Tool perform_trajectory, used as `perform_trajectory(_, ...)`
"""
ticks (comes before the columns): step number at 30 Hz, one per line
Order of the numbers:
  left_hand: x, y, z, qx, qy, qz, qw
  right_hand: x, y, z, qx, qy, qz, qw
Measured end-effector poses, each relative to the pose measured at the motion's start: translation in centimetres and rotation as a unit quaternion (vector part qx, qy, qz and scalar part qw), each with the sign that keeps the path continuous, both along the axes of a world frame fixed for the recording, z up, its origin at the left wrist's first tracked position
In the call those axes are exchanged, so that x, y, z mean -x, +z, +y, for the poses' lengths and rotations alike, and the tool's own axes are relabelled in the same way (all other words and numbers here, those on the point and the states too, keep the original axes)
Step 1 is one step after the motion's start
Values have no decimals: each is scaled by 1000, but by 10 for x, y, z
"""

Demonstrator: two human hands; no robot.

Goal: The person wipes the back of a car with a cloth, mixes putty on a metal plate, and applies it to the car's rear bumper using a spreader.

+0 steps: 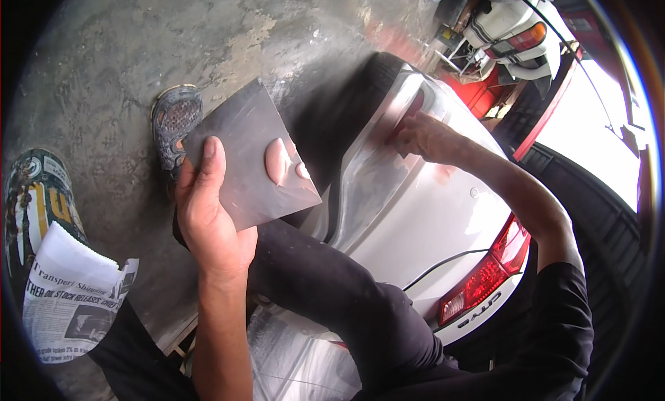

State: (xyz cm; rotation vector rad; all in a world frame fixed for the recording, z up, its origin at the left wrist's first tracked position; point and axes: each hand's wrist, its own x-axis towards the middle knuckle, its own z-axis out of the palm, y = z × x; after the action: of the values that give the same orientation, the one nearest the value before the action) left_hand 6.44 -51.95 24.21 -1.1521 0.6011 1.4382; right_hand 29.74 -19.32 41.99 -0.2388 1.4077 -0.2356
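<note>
My left hand (215,221) grips a flat grey plate (239,148), thumb on top. Two blobs of glossy pinkish putty (278,162) lie near the plate's far edge. My right hand (429,139) is closed against the rear side panel of a white car (443,214). Its fingertips press on the panel, and whatever they hold is too small and hidden to name. Around them the panel is grey and dull, with a reddish smeared patch (410,117) beside the fingers. A dark tyre (381,75) shows past the panel.
My shoe (174,120) rests on the stained concrete floor (125,61). At the lower left, a newspaper sheet (69,297) lies by a dark printed container (41,186). The car's red tail light (478,283) is near my right elbow. White vehicle parts (512,33) stand at the upper right.
</note>
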Motion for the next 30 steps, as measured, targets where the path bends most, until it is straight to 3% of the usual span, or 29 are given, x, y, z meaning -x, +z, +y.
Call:
perform_trajectory(6,-3,-2,-2,-8,-10,8,1000,9,-3,7,6,-32,26,999)
perform_trajectory(8,-3,-3,-2,-7,-8,9,1000,18,-7,5,-14,0,-46,999)
perform_trajectory(11,-3,-4,-3,-20,-12,13,1000,15,-8,9,25,81,-33,996)
perform_trajectory(15,-1,-6,-3,-34,-5,14,999,12,-9,16,-1,31,-45,999)
perform_trajectory(18,2,-5,-1,-63,4,20,998,9,-11,23,18,87,-66,994)
perform_trajectory(30,2,-7,0,-43,-8,19,999,-4,-10,57,-11,-34,32,999)
